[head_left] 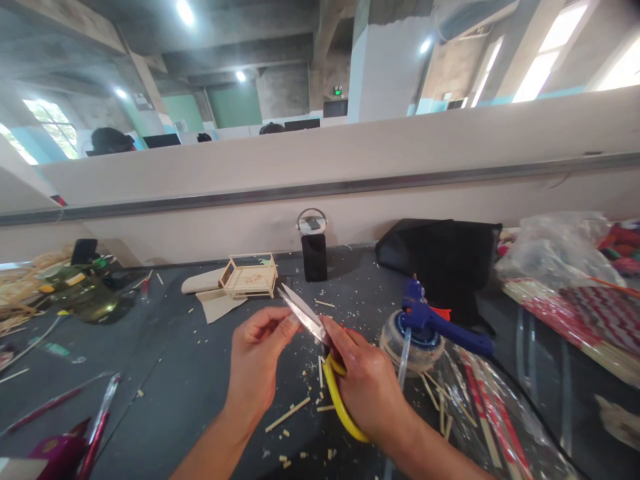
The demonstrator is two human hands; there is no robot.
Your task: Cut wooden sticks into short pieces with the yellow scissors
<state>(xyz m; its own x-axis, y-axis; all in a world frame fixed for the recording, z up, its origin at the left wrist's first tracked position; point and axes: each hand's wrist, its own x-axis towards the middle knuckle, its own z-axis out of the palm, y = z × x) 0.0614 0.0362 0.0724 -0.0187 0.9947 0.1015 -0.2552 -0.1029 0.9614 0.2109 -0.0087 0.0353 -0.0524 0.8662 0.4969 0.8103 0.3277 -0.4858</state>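
Note:
My right hand (pixel 365 373) is wrapped round a pair of scissors (pixel 345 407) with yellow handles, their blades pointing up and to the left. Close to the blades, my left hand (pixel 260 353) is pinched, thumb against fingers. Whatever lies in that pinch is too small or too hidden to name. Beyond the hands, a small wooden frame model (pixel 249 277) rests partly on pieces of tan card (pixel 220 303). Cut wooden sticks (pixel 289 414) and small offcuts lie scattered on the dark table below and around the hands.
A blue glue gun (pixel 445 327) lies across a clear round jar (pixel 393 340) on the right. Behind stand a black phone (pixel 315 258) and a black cloth or bag (pixel 435 253). Plastic-wrapped sticks (pixel 495 413) lie front right; a purple tool (pixel 57 450) sits front left.

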